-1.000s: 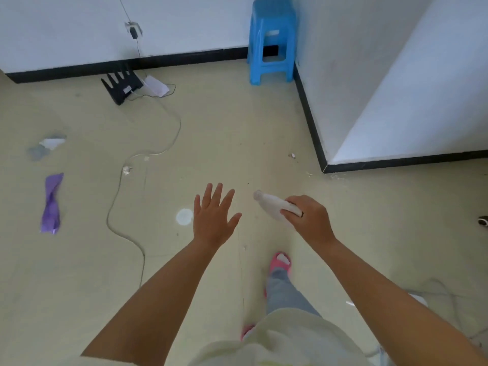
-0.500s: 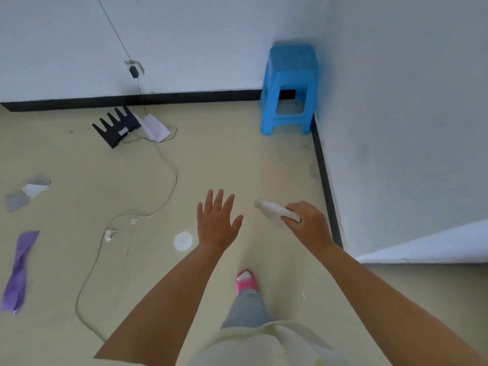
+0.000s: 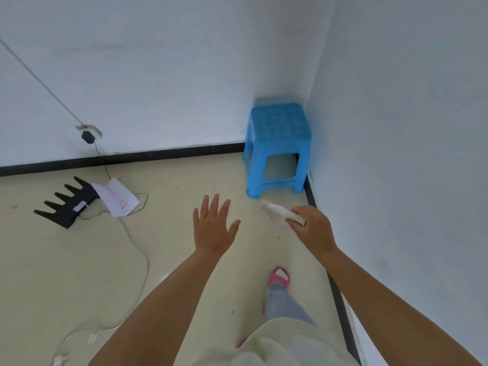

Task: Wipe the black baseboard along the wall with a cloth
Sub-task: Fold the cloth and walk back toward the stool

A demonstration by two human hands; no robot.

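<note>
Near one stool (image 3: 278, 143) (blue): one cloth (image 3: 280, 213).

2 pale white walls (image 3: 163, 75) are meeting in a corner, where a blue plastic stool (image 3: 277, 146) is standing on the cream floor (image 3: 52, 260). A black router (image 3: 67, 206) is lying on that floor beside a sheet of paper (image 3: 117, 196), with a thin cable (image 3: 140, 249) trailing away from them. Soft, even light is filling the room.
</note>
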